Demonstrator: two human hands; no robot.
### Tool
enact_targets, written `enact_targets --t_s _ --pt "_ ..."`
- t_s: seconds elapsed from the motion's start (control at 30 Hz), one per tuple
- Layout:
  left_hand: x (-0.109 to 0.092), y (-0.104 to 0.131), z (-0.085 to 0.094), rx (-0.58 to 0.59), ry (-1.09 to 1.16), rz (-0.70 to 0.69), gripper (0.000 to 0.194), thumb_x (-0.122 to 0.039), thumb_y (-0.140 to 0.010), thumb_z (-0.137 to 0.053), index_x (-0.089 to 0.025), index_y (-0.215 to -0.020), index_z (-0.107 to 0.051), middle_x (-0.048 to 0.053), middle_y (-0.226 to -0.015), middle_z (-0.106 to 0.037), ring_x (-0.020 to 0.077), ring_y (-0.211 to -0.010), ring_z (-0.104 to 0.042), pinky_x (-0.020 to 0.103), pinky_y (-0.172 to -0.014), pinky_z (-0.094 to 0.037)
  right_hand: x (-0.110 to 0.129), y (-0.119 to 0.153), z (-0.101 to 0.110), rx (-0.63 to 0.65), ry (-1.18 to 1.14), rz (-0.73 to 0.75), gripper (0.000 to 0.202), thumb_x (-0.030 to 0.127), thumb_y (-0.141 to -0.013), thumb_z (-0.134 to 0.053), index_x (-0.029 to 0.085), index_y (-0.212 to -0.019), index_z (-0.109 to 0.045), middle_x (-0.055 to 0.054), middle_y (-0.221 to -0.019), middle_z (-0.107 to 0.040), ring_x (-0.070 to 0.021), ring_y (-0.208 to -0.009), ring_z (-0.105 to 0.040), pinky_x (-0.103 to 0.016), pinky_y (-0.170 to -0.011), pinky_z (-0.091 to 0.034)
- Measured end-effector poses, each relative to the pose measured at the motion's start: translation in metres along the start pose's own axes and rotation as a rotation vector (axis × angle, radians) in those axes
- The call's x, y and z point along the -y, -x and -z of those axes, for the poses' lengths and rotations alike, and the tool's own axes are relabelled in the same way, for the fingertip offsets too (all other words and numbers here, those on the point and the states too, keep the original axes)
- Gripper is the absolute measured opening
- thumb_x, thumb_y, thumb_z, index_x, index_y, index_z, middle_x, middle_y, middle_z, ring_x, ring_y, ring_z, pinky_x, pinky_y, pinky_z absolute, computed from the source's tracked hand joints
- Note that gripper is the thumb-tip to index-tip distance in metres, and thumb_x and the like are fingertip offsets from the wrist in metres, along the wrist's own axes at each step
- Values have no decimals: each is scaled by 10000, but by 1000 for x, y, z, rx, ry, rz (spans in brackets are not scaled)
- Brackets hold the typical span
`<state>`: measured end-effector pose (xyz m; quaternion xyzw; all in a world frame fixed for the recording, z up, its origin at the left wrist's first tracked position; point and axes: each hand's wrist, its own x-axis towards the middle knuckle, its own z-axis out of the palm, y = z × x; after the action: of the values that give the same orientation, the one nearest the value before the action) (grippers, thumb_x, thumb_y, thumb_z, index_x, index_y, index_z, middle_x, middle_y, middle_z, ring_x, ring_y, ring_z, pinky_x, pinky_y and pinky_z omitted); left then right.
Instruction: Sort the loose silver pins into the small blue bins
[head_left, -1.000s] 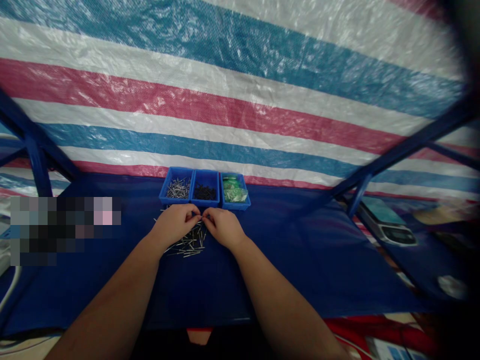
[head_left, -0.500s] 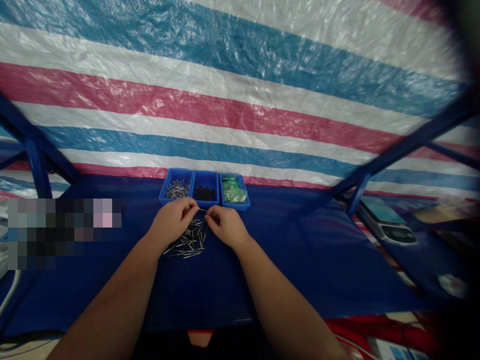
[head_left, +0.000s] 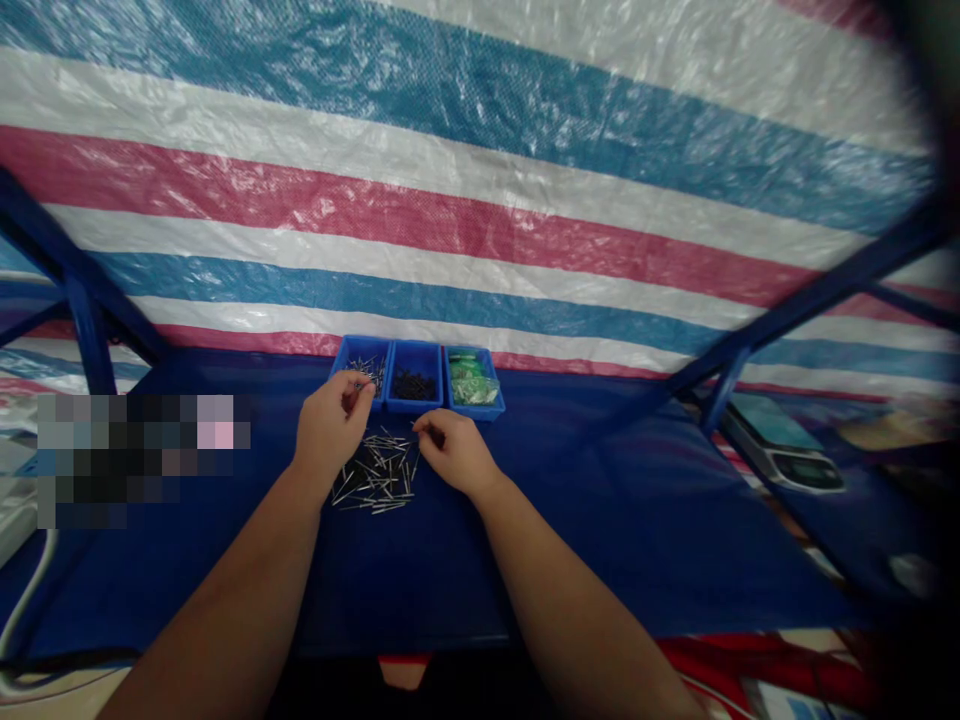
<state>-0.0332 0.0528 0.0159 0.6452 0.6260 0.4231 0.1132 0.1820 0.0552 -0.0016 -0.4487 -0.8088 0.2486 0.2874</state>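
My left hand [head_left: 335,418] is over the front edge of the left blue bin [head_left: 379,350], which holds silvery metal pins; its fingers are pinched and what they hold is too small to name. Right of the pile of metal pins [head_left: 379,475] on the blue table, my right hand [head_left: 450,447] has its thumb and fingertips together, their contents unclear. Small black parts [head_left: 412,385] fill the middle bin [head_left: 417,352]. Green and clear plastic packets [head_left: 472,385] lie in the right bin [head_left: 487,411].
A striped plastic sheet [head_left: 450,220] rises behind the blue table [head_left: 600,520]. Blue frame bars [head_left: 795,310] slant at both sides. A scale [head_left: 795,455] stands at the right, and a white cable [head_left: 37,590] hangs at the left.
My left hand has moved away from my right hand, up and left to the left bin. My right hand stays beside the pile. The view has shifted slightly.
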Motion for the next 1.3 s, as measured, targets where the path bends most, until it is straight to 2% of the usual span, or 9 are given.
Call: enact_targets --t_s 0.13,0.27,0.53,0.63,0.73,0.87,0.93,1.1,1.3 --pt "-3 2 -3 256 71 -239 224 -346 -941 -554 -194 -1024 -695 19 -788 -611 145 -694 -561 285 -693 -442 2 0 2 -51 -48 35 199 147 -910 -503 186 -980 -685 -47 -929 -707 -159 -804 -639 -272 -777 -495" --pt "-6 4 -3 456 78 -301 201 -319 -934 -565 -206 -1017 -710 24 -851 -625 142 -706 -568 292 -694 -443 5 2 3 -116 -89 65 200 180 -924 -485 188 -971 -679 -52 -914 -705 -163 -799 -641 -274 -756 -500" --pt "-7 4 -4 522 51 -339 131 -296 -925 -593 -205 -929 -689 26 -861 -642 164 -799 -599 295 -724 -436 3 4 0 -86 -150 47 178 201 -925 -474 191 -931 -652 -46 -890 -699 -156 -787 -647 -271 -736 -514" --pt "-6 3 -4 460 52 -314 155 -296 -940 -568 -206 -920 -693 17 -822 -635 150 -734 -578 290 -693 -424 0 4 -2 -101 -217 42 212 212 -929 -472 187 -1088 -611 -43 -913 -692 -145 -764 -645 -256 -709 -513" --pt "-6 2 -1 251 105 -254 198 -332 -953 -555 -193 -950 -695 22 -798 -632 143 -693 -564 282 -675 -430 -3 3 -3 -137 -248 10 293 224 -923 -493 195 -1210 -539 -23 -892 -670 -131 -698 -615 -243 -662 -497" --pt "-2 1 2 -40 136 -150 240 -386 -941 -571 -181 -916 -693 21 -751 -635 142 -652 -561 273 -652 -434 -10 2 -3 -188 -243 1 239 222 -914 -526 196 -1148 -566 4 -807 -631 -115 -604 -549 -234 -600 -453" --pt "3 -1 2 -111 105 -60 261 -419 -934 -574 -187 -930 -692 10 -720 -633 143 -628 -561 272 -635 -423 -13 1 -3 -171 -210 12 198 202 -908 -544 190 -1096 -604 4 -790 -630 -115 -604 -545 -235 -603 -447" --pt "17 -5 1 -4 -72 113 365 -538 -900 -578 -208 -767 -662 -14 -586 -563 149 -565 -528 279 -580 -350 -18 1 -1 30 17 46 159 160 -862 -642 195 -995 -722 -38 -945 -662 -136 -759 -606 -264 -746 -484" --pt "12 -3 -1 46 -25 69 375 -521 -912 -557 -204 -719 -612 -26 -569 -541 136 -550 -506 272 -575 -335 -14 -1 -5 119 162 0 111 172 -883 -664 206 -955 -742 -43 -997 -651 -152 -864 -632 -264 -821 -475"
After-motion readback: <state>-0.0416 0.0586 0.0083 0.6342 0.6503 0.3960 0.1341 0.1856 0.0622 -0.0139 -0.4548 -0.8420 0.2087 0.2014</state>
